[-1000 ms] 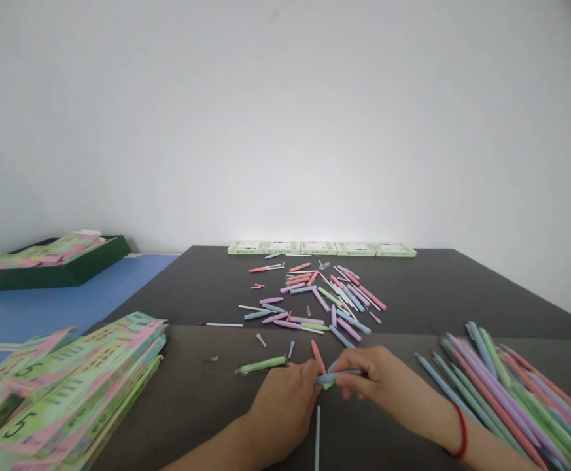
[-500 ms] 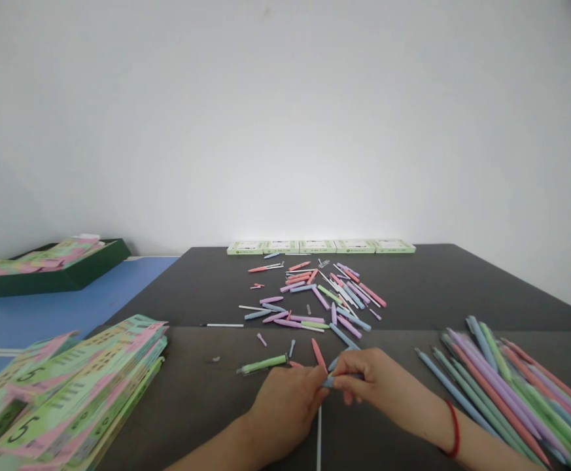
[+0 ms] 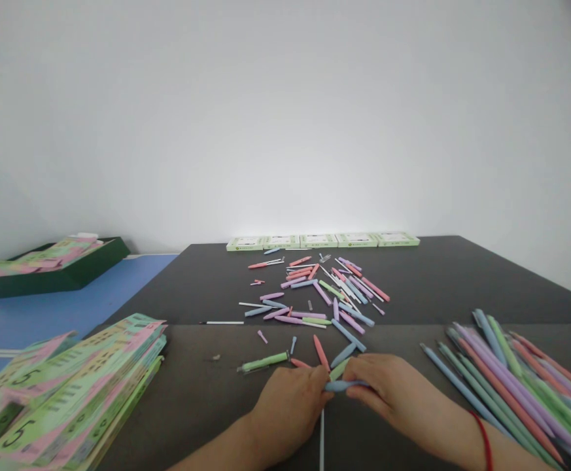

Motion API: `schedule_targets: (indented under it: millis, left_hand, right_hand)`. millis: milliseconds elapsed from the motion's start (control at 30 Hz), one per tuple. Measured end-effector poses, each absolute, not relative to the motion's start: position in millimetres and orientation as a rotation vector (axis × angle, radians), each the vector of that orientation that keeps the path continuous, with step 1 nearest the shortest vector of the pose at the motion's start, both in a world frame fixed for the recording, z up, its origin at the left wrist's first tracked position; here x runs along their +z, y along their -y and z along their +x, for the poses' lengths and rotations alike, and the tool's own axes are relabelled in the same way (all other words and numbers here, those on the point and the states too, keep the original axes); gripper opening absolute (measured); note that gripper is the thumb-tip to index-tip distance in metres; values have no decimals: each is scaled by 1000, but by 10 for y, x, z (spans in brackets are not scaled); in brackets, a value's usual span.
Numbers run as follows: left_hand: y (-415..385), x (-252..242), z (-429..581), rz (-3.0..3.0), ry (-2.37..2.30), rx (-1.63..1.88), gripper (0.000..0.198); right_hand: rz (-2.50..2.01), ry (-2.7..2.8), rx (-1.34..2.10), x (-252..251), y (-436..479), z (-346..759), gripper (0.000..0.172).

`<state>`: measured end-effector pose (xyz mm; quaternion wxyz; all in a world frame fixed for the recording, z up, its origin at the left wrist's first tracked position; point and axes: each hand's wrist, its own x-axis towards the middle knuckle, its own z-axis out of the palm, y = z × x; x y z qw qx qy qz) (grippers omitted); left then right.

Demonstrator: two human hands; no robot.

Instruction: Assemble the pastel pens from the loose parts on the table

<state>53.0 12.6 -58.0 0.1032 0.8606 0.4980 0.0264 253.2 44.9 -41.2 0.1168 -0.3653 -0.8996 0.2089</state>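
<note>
My left hand point(image 3: 288, 405) and my right hand point(image 3: 388, 391) meet low in the middle of the dark table point(image 3: 191, 392). Both pinch a pale blue pen barrel point(image 3: 341, 386) that lies level between their fingertips. A thin white refill point(image 3: 321, 438) runs from under my left hand toward the bottom edge. A green pen part point(image 3: 264, 362) and a red one point(image 3: 320, 352) lie just beyond my hands. Further out is a loose scatter of pastel pen parts point(image 3: 324, 294).
A heap of assembled pastel pens point(image 3: 511, 386) lies at the right. A stack of green and pink cards point(image 3: 59, 386) sits at the left. Green boxes point(image 3: 322, 241) line the far table edge. A dark green tray point(image 3: 54, 271) with cards rests on a blue surface.
My hands have sunk slightly toward me with the blue barrel, which now lies flatter. The view has tipped a little, so the table's contents sit higher in the picture.
</note>
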Motion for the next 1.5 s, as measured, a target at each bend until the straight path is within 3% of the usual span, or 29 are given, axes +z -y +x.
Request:
schedule_targets:
  millis: [600,767,900,1000,1167,1500]
  left_hand:
    - [-40,-458,540,2354,-1418,59,18]
    - [-58,-332,462,2270,-1345,226,21]
    - [-135,-285,379,1900,-1306,364,12]
    - [-194,-296,321,1367,-1033,305,17]
    - [-259,-385,286,899,-654,185,27]
    - [-203,-476,360,797,-537,179,29]
  right_hand:
    - [-1145,2437,984,-432,-420,2548,17]
    - [-1102,2470,820,-433,-420,2557,3]
    - [-1022,2507,605,-377,-435,2569,7]
    - [-929,2520,572,-317,-449,2581,11]
    - [-853,2469,757,-274,-460,2596,17]
    - [-886,2394,1120,-321,-458,2588,13]
